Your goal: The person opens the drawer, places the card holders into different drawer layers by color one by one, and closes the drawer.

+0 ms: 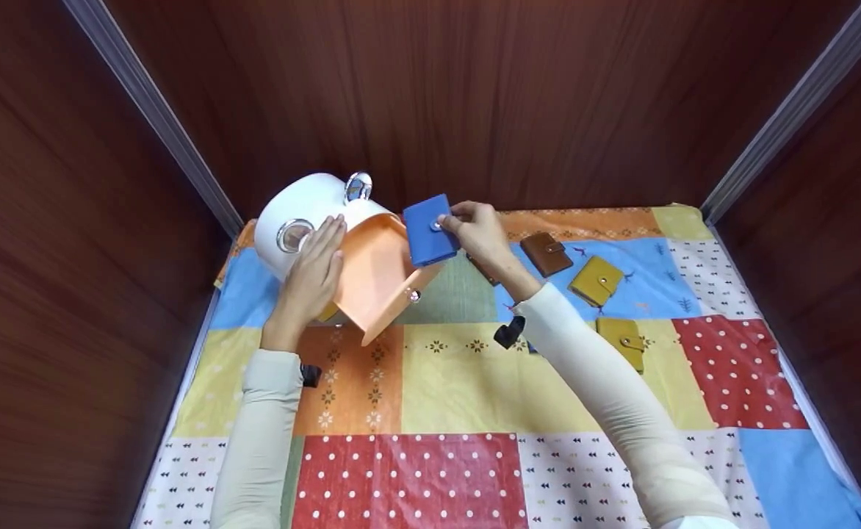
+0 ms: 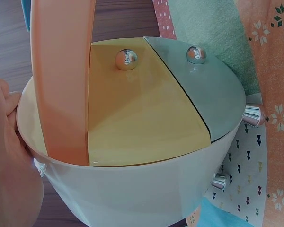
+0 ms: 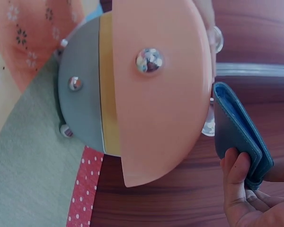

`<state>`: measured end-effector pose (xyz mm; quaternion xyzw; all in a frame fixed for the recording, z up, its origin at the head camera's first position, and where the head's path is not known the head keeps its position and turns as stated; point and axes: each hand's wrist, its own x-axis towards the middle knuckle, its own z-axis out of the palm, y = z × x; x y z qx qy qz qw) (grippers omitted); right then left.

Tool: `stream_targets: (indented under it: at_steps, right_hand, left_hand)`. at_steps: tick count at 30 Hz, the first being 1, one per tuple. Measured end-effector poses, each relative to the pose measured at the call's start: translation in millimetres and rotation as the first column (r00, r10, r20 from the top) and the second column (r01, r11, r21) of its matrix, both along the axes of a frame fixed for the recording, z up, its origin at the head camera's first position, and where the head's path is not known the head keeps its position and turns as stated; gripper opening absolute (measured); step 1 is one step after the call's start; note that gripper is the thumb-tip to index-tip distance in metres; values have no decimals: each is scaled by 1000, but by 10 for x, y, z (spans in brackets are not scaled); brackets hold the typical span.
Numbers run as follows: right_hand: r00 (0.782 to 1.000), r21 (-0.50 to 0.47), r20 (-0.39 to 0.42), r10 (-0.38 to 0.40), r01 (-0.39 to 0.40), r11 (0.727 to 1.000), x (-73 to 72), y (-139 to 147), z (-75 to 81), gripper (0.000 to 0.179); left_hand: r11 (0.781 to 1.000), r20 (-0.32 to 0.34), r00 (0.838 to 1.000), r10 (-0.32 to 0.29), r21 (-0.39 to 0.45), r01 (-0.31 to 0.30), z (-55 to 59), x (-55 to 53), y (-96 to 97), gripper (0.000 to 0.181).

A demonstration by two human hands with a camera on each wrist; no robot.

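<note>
A white rounded drawer box (image 1: 283,209) with silver knobs stands at the back left, its top peach drawer (image 1: 375,257) pulled out. My left hand (image 1: 311,275) rests on the top of the box beside the drawer, fingers straight. Between thumb and fingers, my right hand (image 1: 480,234) pinches a blue snap wallet (image 1: 423,234) by its strap side. In the head view the wallet overlaps the drawer's far right edge. The left wrist view shows a yellow drawer (image 2: 146,113) and a grey-green drawer (image 2: 208,90) below the peach one, both pushed in.
Right of the box lie a brown wallet (image 1: 545,253), a mustard wallet (image 1: 588,283) and another mustard wallet (image 1: 614,338). My right arm partly covers other pieces there. A patchwork cloth (image 1: 474,382) covers the table, and brown wood-grain panels (image 1: 430,95) enclose the back and sides.
</note>
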<state>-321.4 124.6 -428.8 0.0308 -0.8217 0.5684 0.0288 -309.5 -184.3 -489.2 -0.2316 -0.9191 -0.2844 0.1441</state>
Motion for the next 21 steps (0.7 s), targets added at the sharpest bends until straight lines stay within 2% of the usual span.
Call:
stream_targets:
  at_steps: [11,21]
  right_hand:
    - [1000,102,21,2,-4,995,-28,-168,6,36]
    - [999,119,18,42,-44,992,-25,-309,-12,37]
  left_hand:
    - [1000,9,1000,4,-18,-4,-9,-8,-11,52]
    - [1000,19,1000,10,-7,-10,-12,-9,5,52]
